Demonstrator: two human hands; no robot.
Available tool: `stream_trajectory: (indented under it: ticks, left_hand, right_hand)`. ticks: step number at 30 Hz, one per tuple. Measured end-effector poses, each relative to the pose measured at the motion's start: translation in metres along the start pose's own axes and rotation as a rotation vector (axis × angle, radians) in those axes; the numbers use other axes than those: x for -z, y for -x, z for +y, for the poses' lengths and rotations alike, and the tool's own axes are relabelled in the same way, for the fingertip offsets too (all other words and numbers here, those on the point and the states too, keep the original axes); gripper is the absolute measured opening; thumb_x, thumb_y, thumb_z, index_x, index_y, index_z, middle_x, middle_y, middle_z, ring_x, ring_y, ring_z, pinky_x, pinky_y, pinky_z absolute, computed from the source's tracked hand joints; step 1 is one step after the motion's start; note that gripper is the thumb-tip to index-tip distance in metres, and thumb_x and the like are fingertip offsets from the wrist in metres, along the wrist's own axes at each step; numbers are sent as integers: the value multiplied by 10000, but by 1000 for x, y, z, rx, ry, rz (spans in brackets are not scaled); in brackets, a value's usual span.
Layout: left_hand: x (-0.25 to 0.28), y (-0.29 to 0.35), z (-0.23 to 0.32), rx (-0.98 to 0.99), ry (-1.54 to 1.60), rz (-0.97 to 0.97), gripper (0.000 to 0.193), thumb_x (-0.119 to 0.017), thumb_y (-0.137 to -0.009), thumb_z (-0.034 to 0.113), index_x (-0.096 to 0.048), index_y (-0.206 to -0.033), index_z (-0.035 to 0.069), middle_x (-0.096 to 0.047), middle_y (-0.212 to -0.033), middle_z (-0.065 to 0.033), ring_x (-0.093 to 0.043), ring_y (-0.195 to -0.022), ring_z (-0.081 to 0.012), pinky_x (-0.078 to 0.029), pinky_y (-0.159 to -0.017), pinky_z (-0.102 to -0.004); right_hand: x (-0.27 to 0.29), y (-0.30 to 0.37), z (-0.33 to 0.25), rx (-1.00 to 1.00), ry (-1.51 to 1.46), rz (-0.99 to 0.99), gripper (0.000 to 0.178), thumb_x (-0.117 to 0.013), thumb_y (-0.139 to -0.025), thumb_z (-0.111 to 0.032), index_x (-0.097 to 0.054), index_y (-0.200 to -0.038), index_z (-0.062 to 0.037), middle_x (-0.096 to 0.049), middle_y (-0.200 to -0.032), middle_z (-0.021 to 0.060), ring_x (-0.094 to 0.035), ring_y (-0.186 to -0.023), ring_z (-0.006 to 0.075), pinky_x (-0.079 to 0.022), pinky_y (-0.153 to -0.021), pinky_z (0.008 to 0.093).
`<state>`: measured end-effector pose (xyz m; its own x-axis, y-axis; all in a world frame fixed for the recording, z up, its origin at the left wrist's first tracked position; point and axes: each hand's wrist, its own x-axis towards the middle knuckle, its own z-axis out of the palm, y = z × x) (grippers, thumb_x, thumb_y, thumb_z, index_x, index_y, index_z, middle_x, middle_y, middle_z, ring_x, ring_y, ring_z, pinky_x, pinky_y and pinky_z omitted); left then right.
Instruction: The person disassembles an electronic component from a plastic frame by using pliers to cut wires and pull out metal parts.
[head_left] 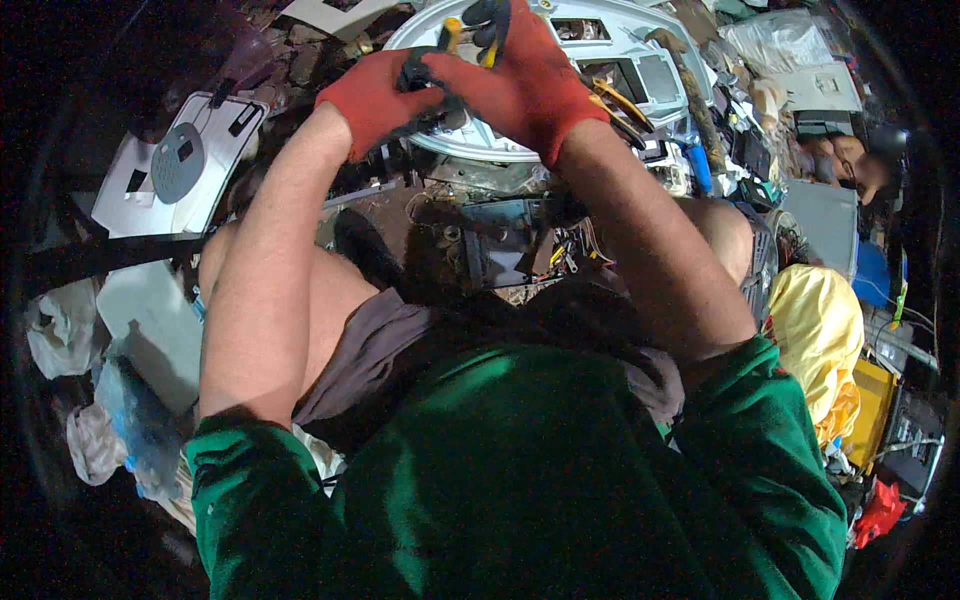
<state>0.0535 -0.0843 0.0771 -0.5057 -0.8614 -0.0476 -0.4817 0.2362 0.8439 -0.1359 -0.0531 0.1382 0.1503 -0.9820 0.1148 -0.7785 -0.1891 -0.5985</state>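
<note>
My left hand (378, 98), in a red glove with dark fingers, is closed around something dark. My right hand (530, 85), gloved the same way, meets it with the thumb stretched toward the left hand. Yellow-and-black handle parts (451, 36) show between the hands; the rest of that tool is hidden by the gloves. Under both hands lies a large pale-grey plastic panel (480, 143) with rectangular openings. Just right of my right wrist, a tool with yellow-and-black handles (620, 105) rests on the panel.
A white plastic panel with a grey oval part (178, 165) lies at the left. Small parts and wires (570, 252) lie between my legs. To the right are a blue cylindrical item (698, 165), a yellow bag (815, 330) and piled scrap. Another person (845, 165) is at the far right.
</note>
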Motion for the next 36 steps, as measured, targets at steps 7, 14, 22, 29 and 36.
stream_trajectory:
  ticks: [7,14,22,29,36]
  left_hand:
    - [-1,-10,-4,-13,-32,-29,482,-687,-939,266,-563,-1341,31,-657,-1271,-165,-627,-1163,-287,-475,-1011,-381]
    - [-10,2,-8,-73,-61,148,412,-647,-953,219,-582,-1326,59,-704,-1136,-118,-653,-1015,-203,-501,-928,-349]
    - [-5,-5,-10,-79,12,54,426,-667,-949,281,-595,-1306,61,-700,-1151,-139,-658,-1046,-235,-495,-951,-355]
    - [-23,7,-9,32,-281,130,422,-687,-933,326,-623,-1243,47,-682,-1176,-185,-656,-1074,-341,-509,-938,-391]
    - [-8,6,-6,-112,-9,209,395,-690,-929,296,-647,-1204,16,-706,-1136,-161,-670,-1063,-287,-504,-942,-377]
  right_hand:
    - [11,-13,39,503,-173,74,312,-588,-930,-136,-522,-1204,-4,-599,-1067,234,-590,-1009,413,-472,-879,452]
    - [21,-20,47,375,-423,-191,317,-463,-908,-21,-522,-1219,-10,-616,-1032,188,-598,-940,319,-481,-847,412]
    - [31,-27,25,251,-557,-342,437,-598,-941,-260,-543,-1277,15,-638,-1105,196,-610,-1010,293,-486,-900,397]
    - [-8,-11,11,101,16,96,930,-719,-798,-557,-458,-1389,113,-591,-1267,341,-572,-1207,438,-454,-1032,451]
    - [7,-23,0,129,-88,6,874,-677,-855,-486,-392,-1434,104,-569,-1302,332,-532,-1249,448,-418,-1068,458]
